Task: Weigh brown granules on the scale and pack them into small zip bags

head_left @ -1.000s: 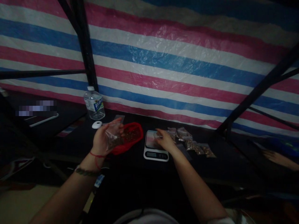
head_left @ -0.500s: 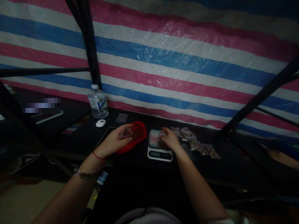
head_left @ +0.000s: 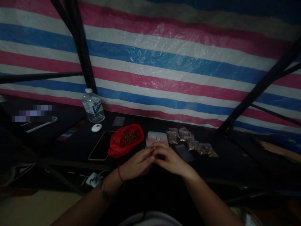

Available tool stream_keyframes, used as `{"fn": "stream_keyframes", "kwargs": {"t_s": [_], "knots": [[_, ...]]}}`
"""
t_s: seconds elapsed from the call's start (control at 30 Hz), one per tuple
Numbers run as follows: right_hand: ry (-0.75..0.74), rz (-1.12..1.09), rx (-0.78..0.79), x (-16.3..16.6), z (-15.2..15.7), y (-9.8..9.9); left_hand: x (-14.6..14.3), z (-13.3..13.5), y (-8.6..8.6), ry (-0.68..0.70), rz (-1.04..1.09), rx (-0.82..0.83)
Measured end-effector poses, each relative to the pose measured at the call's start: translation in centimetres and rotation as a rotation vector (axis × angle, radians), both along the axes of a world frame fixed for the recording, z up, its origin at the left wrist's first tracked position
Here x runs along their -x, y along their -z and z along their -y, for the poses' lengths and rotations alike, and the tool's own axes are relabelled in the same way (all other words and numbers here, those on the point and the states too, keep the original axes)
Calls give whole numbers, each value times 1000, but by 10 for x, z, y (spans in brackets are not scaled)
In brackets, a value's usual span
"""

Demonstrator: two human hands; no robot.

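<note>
My left hand (head_left: pixel 137 163) and my right hand (head_left: pixel 169 159) meet fingertip to fingertip just in front of the small kitchen scale (head_left: pixel 157 138), pinching something small between them that I cannot make out. The hands cover the scale's front edge. A red plastic bag (head_left: pixel 124 142) holding brown bits lies open to the left of the scale. Several small filled clear bags (head_left: pixel 190 142) lie in a row to the right of the scale on the dark table (head_left: pixel 223 169).
A water bottle (head_left: pixel 92 106) and a white puck-like object (head_left: pixel 96 127) stand at the back left. A dark phone (head_left: pixel 101 150) lies left of the red bag, an empty clear bag (head_left: pixel 118 121) behind it. A striped tarp (head_left: pixel 164 56) and black poles (head_left: pixel 80 47) close the back.
My left hand came down from holding a clear bag up by the red bag and moved right. Both hands drew toward me and now touch in front of the scale.
</note>
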State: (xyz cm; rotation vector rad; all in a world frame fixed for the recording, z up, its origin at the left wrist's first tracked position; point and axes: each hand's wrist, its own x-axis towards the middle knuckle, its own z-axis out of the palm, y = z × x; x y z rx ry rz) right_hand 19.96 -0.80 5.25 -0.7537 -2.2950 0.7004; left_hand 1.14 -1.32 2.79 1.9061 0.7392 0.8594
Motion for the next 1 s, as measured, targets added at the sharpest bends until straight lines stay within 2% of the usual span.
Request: {"fn": "stream_keyframes", "kwargs": {"t_s": [0.1, 0.17, 0.3, 0.43, 0.53, 0.6, 0.67, 0.73, 0.8, 0.83, 1.0], "knots": [[28, -11, 81, -14, 9, -1, -13, 9, 0, 40, -52, -90], [105, -14, 108, -31, 12, -2, -11, 8, -2, -32, -84, -180], [425, -34, 143, -94, 6, 0, 29, -11, -15, -450, -192, -303], [619, -14, 194, -177, -18, 21, 87, -30, -22, -720, -618, -307], [768, 130, 188, -221, -41, 44, 109, -34, -12, -687, -812, -229], [897, 342, 64, -230, -55, 55, 110, -34, -1, -694, -851, -195], [1001, 483, -111, -221, -66, 59, 105, -34, 11, -721, -861, -163], [1013, 483, -242, -197, -74, 57, 100, -36, 19, -760, -864, -120], [898, 380, -279, -162, -81, 50, 96, -39, 24, -770, -861, -105], [792, 322, -271, -142, -85, 45, 96, -41, 24, -759, -853, -119], [399, 111, -235, -26, -112, 17, 95, -43, 25, -659, -755, -286]]}}
